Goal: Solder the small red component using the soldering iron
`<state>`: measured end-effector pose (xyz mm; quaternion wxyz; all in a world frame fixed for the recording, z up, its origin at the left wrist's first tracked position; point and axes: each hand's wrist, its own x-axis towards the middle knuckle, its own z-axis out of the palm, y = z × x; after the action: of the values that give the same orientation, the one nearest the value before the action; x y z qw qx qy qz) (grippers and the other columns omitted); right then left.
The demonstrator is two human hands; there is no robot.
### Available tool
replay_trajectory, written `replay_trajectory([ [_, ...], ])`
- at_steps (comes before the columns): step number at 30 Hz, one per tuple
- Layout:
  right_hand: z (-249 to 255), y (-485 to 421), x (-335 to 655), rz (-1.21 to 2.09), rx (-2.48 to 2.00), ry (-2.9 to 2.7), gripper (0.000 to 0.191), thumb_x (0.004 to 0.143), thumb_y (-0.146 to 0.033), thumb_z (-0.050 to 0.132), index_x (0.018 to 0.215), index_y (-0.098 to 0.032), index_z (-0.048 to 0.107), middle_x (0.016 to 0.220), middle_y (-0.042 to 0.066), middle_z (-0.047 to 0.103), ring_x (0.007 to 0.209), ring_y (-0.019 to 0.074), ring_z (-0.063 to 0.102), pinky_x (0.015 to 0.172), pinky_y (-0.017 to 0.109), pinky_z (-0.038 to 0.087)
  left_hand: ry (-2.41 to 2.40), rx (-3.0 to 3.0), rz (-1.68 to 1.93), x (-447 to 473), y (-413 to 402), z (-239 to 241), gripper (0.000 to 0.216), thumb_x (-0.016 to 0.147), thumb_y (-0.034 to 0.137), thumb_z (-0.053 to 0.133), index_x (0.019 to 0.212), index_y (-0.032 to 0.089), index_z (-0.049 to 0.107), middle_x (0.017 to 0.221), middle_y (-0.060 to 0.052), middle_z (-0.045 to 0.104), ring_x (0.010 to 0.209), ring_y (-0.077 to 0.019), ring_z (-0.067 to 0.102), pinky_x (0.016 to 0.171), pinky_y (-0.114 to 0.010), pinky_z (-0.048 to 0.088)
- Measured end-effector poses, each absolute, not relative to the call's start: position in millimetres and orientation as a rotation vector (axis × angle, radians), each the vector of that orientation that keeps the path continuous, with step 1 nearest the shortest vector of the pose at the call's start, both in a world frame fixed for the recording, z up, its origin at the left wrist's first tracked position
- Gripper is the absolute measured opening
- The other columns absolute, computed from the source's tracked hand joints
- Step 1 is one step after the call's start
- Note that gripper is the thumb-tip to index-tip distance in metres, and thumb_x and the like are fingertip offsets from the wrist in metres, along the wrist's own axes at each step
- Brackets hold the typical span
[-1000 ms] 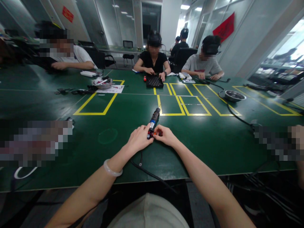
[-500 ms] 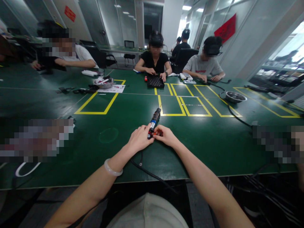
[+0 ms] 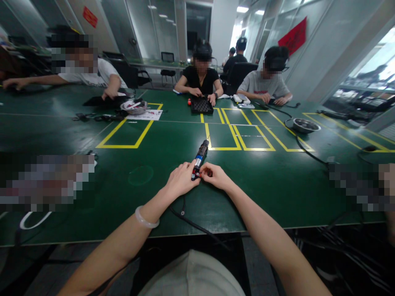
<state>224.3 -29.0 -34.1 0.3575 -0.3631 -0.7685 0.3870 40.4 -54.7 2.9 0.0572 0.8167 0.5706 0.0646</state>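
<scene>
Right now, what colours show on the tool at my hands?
Mainly black, blue and silver on the tool; head view.

No wording can be read for certain: the grey shirt across the table bears a line of red letters on its chest, too blurred to spell out, and the white shirt at far left carries dark lettering just as unclear. Dark marks on the red banner at right and paler ones on the small red sign at upper left are illegible, as is the print on the white paper on the table.
</scene>
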Motion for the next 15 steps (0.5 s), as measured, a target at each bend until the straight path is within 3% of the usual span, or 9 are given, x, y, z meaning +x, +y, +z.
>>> replay_trajectory([
  [10,-35.3,-27.2,223.9,1.042,-0.949,-1.945,0.01,0.08,-0.022,0.062,0.087,-0.016,0.06,0.072,-0.001,0.059,0.061,0.0105,0.05,0.059,0.023,0.039,1.745,2.476,0.181,41.1,-53.0,2.4,0.073,0.085,0.053,0.054,0.147,0.023,0.031,0.119,-0.013,0.057,0.108,-0.0287,0.057,0.085,-0.036,0.046],
  [15,-37.8,-25.6,224.2,1.051,-0.956,-1.931,0.011,0.08,-0.025,0.064,0.084,-0.016,0.058,0.069,-0.003,0.057,0.059,0.01,0.049,0.058,0.022,0.038,1.719,2.483,0.2,40.0,-51.7,-1.3,0.069,0.089,0.054,0.05,0.151,0.034,0.026,0.119,-0.01,0.054,0.106,-0.0271,0.057,0.083,-0.035,0.047],
])
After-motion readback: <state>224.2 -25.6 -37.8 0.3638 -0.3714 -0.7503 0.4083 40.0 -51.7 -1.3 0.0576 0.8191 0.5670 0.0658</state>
